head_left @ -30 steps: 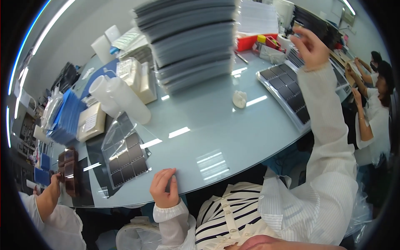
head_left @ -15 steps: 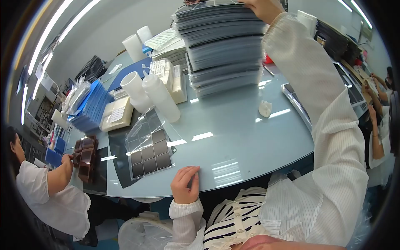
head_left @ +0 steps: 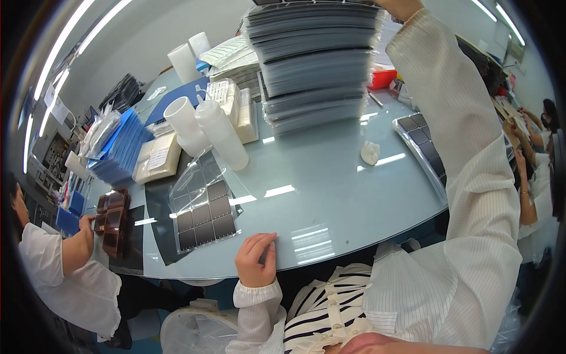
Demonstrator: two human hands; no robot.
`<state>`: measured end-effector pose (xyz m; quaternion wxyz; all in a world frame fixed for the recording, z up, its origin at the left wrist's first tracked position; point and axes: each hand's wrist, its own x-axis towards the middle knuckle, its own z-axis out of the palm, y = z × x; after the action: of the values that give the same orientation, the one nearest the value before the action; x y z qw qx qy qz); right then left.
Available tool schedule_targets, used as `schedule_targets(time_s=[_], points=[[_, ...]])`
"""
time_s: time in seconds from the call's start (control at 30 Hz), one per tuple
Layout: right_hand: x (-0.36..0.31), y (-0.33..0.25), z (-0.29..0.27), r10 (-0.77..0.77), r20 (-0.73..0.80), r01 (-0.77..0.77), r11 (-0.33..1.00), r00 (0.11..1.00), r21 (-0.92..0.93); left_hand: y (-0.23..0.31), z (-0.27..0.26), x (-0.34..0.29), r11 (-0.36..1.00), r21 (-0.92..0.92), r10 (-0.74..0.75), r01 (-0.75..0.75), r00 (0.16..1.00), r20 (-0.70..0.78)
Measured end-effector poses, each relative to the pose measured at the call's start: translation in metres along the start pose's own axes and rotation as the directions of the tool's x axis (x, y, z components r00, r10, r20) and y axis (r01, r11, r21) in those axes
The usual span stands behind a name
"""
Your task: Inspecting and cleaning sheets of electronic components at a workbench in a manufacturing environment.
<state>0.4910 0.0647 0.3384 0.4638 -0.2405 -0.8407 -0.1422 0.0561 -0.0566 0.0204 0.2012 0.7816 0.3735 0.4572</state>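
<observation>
A tall stack of dark flat sheets in clear sleeves (head_left: 315,71) stands at the far middle of the table. My right hand (head_left: 404,7) is at its upper right corner, close to the top sheet; the picture's upper edge cuts off the fingers, so their grip is hidden. My left hand (head_left: 257,259) rests at the table's near edge, holding nothing, fingers loosely bent and thumb apart. Nearest to it on the left lies a clear sleeve with dark square pieces (head_left: 206,221), partly filled, over a black sheet (head_left: 159,215).
A white squeeze bottle (head_left: 223,135) and white cylinder (head_left: 184,124) stand left of the stack. A crumpled white wad (head_left: 370,153) and a sleeved panel of dark squares (head_left: 421,141) lie to the right. At left, a co-worker's hand (head_left: 86,223) touches brown trays (head_left: 115,224).
The view has shifted slightly. My right hand has moved a little to the right and up, its fingers passing out of the picture. My left hand stays at the table edge.
</observation>
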Motion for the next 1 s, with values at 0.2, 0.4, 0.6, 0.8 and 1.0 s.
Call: schedule_targets(time_s=[0.2,0.4,0.6,0.8,1.0], points=[[0.003,-0.064,0.077,-0.445,-0.546,0.523,0.852,0.710,-0.014,-0.005,-0.002,0.001,0.999,-0.033,0.005,-0.004,1.000,0.029],[-0.055,-0.157,0.092,-0.364,0.272,0.454,0.745,0.891,-0.488,-0.041,0.013,-0.034,0.174,-0.917,-0.435,0.358,0.864,0.255],[-0.118,-0.179,0.129,-0.371,0.344,0.463,0.853,0.863,-0.241,0.013,0.009,-0.001,-0.118,-0.818,-0.082,0.563,0.815,0.573],[-0.165,-0.196,0.133,-0.318,0.294,0.396,0.880,0.901,-0.262,0.016,0.015,-0.007,0.636,-0.605,-0.227,0.480,0.865,0.447],[-0.201,-0.208,0.144,-0.215,0.125,0.248,0.866,0.969,-0.434,0.030,0.027,0.014,0.590,-0.709,-0.406,0.387,0.901,0.155]])
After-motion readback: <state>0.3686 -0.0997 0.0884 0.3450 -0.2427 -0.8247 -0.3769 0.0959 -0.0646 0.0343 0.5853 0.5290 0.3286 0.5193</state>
